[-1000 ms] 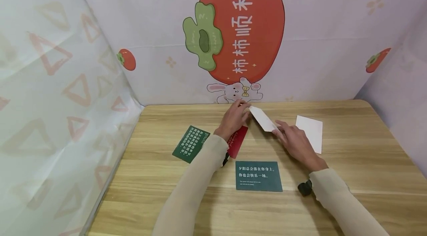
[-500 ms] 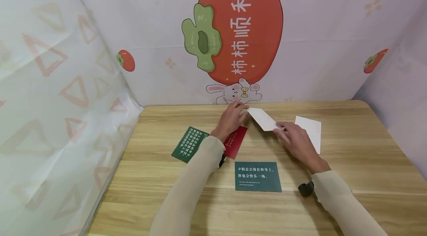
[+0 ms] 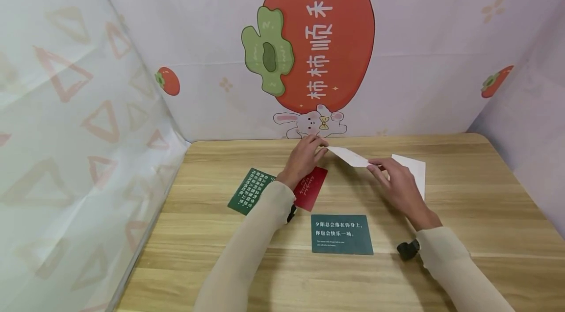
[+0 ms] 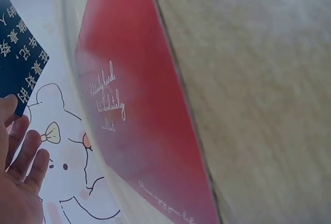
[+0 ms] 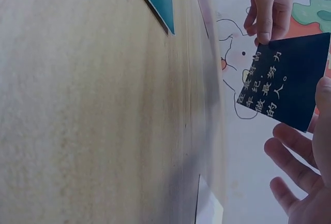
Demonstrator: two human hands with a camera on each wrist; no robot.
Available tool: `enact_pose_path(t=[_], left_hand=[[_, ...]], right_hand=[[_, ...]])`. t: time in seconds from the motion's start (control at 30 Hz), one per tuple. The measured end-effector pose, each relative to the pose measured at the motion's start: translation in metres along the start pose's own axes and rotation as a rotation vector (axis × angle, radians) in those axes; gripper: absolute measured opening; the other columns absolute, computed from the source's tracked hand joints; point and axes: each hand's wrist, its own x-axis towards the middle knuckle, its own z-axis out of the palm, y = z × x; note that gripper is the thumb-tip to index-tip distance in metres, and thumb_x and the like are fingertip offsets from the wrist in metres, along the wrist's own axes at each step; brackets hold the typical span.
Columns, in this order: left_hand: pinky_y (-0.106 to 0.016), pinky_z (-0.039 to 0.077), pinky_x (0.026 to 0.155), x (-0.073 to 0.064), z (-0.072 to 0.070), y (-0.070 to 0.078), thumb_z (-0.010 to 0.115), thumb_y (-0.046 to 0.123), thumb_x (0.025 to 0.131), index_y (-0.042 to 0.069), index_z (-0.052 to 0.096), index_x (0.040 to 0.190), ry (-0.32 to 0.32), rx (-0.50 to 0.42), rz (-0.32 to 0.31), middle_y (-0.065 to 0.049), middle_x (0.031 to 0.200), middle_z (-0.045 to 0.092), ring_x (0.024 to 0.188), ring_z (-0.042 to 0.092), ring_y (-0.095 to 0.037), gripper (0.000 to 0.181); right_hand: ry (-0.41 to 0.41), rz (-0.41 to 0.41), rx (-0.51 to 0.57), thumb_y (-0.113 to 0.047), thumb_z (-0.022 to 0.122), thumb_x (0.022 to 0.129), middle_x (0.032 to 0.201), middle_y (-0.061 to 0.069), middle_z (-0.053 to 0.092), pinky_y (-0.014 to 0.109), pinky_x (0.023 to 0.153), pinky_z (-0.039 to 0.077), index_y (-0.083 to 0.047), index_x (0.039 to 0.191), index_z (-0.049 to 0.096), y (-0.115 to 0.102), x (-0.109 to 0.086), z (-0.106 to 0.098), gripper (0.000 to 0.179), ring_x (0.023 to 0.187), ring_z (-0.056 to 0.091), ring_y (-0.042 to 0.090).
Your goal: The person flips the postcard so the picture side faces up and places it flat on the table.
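My left hand (image 3: 304,159) and right hand (image 3: 399,187) hold one card (image 3: 350,156) between them, raised above the far part of the table. Its white back shows in the head view, nearly edge-on. Both wrist views show the other face of this card (image 5: 295,79), dark blue with light Chinese lettering. The left thumb and fingers pinch one corner; the right hand pinches the opposite end. Beneath the left wrist lies a red card (image 3: 311,190), partly covered by the arm. A white card (image 3: 417,172) lies beyond the right hand, which hides part of it.
A green lettered card (image 3: 250,190) rests on the wooden table (image 3: 198,253) at the left, overlapped by the left sleeve. Nearer, between the arms, lies a teal card (image 3: 342,234). A printed cloth (image 3: 419,91) hangs behind the table's far edge.
The held card has tilted, so its white back looks narrower in the head view. My right hand has risen slightly with its end, while the left hand has barely moved.
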Motion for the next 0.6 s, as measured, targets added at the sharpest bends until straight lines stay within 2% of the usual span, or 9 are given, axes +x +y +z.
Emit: enact_pose_path(t=[0.23,0.37,0.6], left_hand=[[-0.030,0.051,0.119,-0.0007,-0.0002,0.0001,0.074,0.028,0.106,0.025,0.075,0.131,0.002,0.009,0.009,0.003,0.137,0.069,0.131,0.060,-0.015,0.026],[-0.033,0.049,0.121,-0.0012,0.0001,0.0004,0.071,0.031,0.107,0.025,0.076,0.128,0.004,0.025,0.026,0.003,0.136,0.071,0.136,0.059,-0.017,0.022],[-0.034,0.046,0.123,-0.0039,-0.0005,0.0015,0.070,0.031,0.108,0.023,0.076,0.127,0.001,0.037,0.049,0.004,0.132,0.074,0.136,0.060,-0.016,0.021]], right_hand=[[0.071,-0.044,-0.011,-0.021,0.067,0.110,0.114,0.019,0.077,0.057,0.090,0.050,-0.003,0.128,0.075,0.0007,0.0004,-0.0020,0.026,0.104,0.069,0.038],[0.111,-0.072,-0.008,-0.018,0.065,0.111,0.109,0.017,0.078,0.053,0.085,0.049,-0.002,0.124,0.076,0.0010,0.0011,-0.0026,0.023,0.099,0.069,0.036],[0.147,-0.068,-0.017,-0.014,0.066,0.110,0.108,0.021,0.078,0.061,0.088,0.052,0.002,0.122,0.074,0.0008,0.0028,-0.0047,0.022,0.100,0.070,0.041]])
